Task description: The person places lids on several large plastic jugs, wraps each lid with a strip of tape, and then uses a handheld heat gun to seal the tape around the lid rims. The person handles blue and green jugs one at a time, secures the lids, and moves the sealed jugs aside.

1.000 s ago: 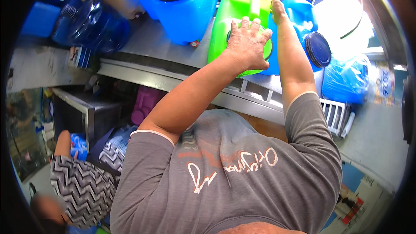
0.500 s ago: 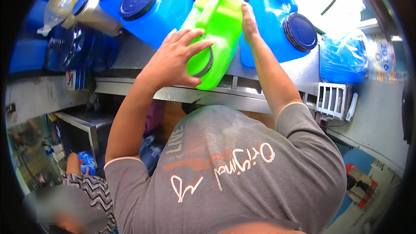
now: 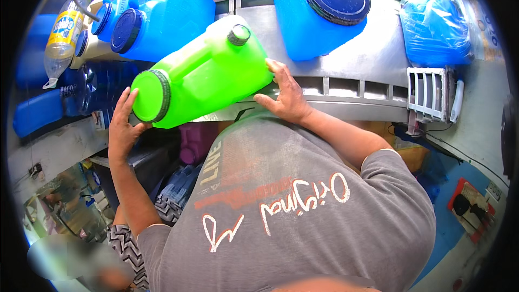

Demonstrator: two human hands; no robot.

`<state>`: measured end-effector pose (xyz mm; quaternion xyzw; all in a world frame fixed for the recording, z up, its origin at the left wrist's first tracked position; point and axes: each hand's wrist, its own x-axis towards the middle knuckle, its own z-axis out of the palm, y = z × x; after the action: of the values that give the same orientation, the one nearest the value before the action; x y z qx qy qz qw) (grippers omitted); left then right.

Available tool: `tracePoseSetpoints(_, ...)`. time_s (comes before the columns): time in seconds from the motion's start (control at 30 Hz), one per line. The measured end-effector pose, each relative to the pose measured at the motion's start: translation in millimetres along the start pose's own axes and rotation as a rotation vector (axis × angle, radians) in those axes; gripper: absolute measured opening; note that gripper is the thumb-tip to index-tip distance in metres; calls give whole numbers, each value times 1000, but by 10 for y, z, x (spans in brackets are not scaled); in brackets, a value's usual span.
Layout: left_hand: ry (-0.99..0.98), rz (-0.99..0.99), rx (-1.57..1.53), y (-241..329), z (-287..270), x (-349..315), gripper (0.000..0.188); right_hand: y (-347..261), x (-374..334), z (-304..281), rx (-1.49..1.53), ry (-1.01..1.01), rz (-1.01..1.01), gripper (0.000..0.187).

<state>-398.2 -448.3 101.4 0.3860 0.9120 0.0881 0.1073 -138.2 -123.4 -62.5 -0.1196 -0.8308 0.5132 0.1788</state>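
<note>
A bright green plastic jerrycan (image 3: 208,73) lies slanted between my hands above the front edge of the metal counter. Its wide green cap (image 3: 150,96) with a dark ring faces left, and a small dark cap (image 3: 238,35) sits on its upper side. My left hand (image 3: 125,124) cups the wide-capped end, thumb beneath and fingers beside the cap. At the other end, my right hand (image 3: 286,94) holds the base corner, fingers against it and thumb apart. The moulded handle between them is untouched.
Blue jerrycans with dark lids stand at the left (image 3: 167,16) and right (image 3: 303,27) of the metal counter (image 3: 378,57). A clear bottle (image 3: 62,38) hangs at far left. A plastic-wrapped blue container (image 3: 435,27) is at right, above a white rack (image 3: 430,92). Another person (image 3: 127,251) is at lower left.
The green jerrycan has turned from nearly upright to slanted, its wide cap swinging left. My left hand moved left and down to that end; my right hand came down to the base.
</note>
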Motion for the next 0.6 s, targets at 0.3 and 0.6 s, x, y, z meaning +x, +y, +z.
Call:
tracePoseSetpoints(0.3, -43, -191, -396, 121, 94, 38, 107, 428, 158, -295, 44, -207, -176, 73)
tracePoseSetpoints(0.6, 263, -161, 69, 434, 468, 291, 97, 854, 586, -99, -10, -430, 55, 126)
